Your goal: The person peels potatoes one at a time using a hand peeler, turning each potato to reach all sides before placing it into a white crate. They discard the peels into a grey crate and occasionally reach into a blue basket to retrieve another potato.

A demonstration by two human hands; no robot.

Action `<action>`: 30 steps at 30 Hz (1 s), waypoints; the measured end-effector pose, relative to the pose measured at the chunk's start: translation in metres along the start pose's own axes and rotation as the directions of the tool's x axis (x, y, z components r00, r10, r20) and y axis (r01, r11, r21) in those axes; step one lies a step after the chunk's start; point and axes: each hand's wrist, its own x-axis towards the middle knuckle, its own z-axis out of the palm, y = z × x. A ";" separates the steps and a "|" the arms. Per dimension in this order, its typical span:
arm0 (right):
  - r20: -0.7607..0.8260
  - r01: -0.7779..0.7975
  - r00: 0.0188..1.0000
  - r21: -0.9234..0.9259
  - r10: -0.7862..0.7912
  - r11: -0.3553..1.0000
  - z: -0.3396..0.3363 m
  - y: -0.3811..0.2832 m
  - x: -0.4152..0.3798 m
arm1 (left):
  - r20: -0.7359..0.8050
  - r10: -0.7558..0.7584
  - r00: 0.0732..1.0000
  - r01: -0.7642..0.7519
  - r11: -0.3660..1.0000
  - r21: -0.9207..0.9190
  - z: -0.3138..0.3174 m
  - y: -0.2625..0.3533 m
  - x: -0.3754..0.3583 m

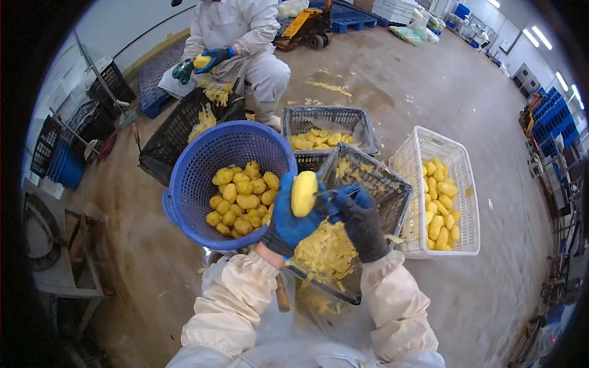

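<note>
My left hand (293, 214), in a blue glove, is closed around a peeled yellow potato (304, 194) held upright. Close beside it, my right hand (357, 219) wears a blue and dark glove, its fingers closed on a small peeler (323, 192) that meets the potato's right side. Most of the peeler is hidden by the fingers. Beneath both hands, a heap of potato peels (327, 250) fills part of a dark crate (392, 195). Left of my left hand stands a blue round basket (184, 187) with unpeeled potatoes (242, 199) inside.
A white crate (469, 214) of peeled potatoes (440, 202) stands at the right. Behind the dark crate, another crate (328, 115) holds potato pieces. Across from me a seated co-worker (257, 49) in white holds a potato over a peel-filled crate (162, 147). A yellow pallet jack (300, 29) stands behind.
</note>
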 end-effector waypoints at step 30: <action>-0.226 0.147 0.964 0.015 -0.140 0.989 -0.031 -0.011 0.008 | 0.266 -0.178 0.947 0.177 0.984 0.028 0.004 0.014 -0.012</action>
